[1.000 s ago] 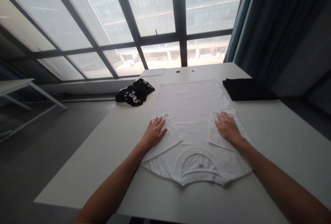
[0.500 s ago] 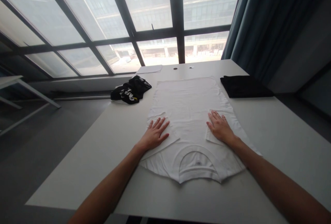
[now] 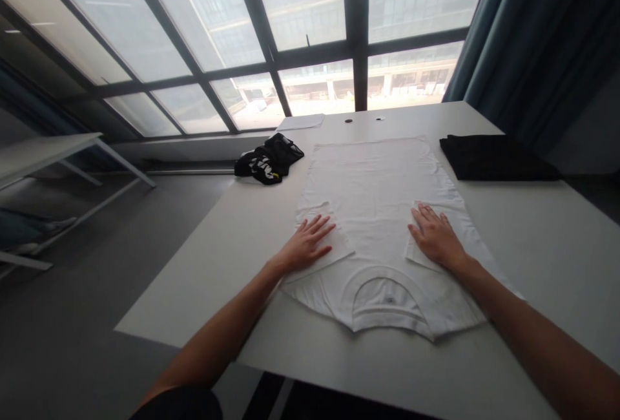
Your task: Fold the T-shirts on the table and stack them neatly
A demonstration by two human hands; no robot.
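A white T-shirt [image 3: 372,181] lies spread on the white table, its neckline towards me and its hem at the far end. Both sleeves are folded inward over the body of the shirt. My left hand [image 3: 307,243] rests flat on the left folded sleeve, fingers spread. On the right folded sleeve lies my right hand [image 3: 436,237], palm down with the fingers stretched out. Neither hand grips the cloth.
A crumpled black garment with white print [image 3: 268,160] lies at the table's left edge. Folded black cloth [image 3: 496,157] sits at the right. White paper [image 3: 301,122] lies at the far edge of the table [image 3: 542,239]. Another table [image 3: 48,148] stands to the left.
The view has turned a little to the left, so everything appears shifted right. Both hands stay on the folded sleeves, and the shirt looks the same.
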